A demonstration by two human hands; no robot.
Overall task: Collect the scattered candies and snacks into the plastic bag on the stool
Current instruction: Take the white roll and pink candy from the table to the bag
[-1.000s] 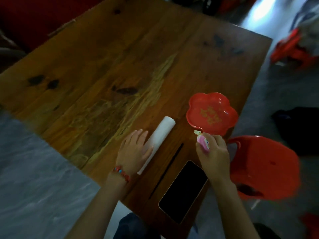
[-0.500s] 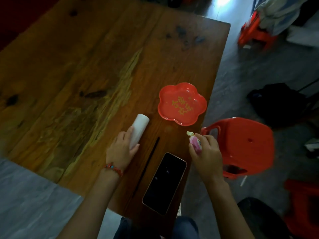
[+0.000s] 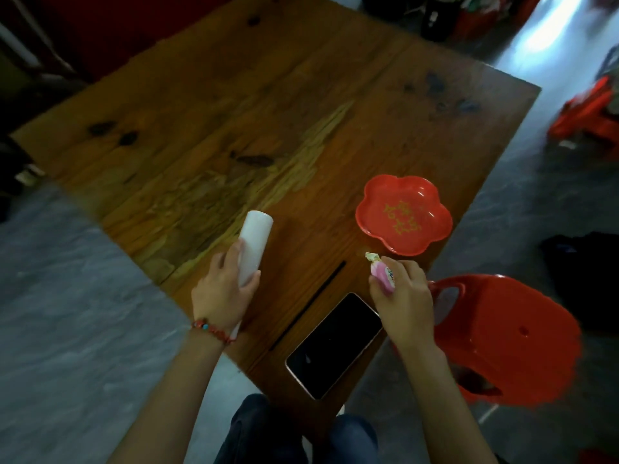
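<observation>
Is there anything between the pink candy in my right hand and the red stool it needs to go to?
Nothing visible blocks the way. The right hand holds the pink candy above the table's near right edge, and the red stool stands just beyond it to the right. No plastic bag shows on the stool.

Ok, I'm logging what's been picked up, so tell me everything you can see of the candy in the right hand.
The candy is a small pink, glossy-wrapped piece with tiny print on its side and a pale twisted wrapper end pointing up and left. The right hand pinches it above the near right part of the wooden table, between the dark phone and the red flower-shaped dish. Only the fingers touch it.
</observation>
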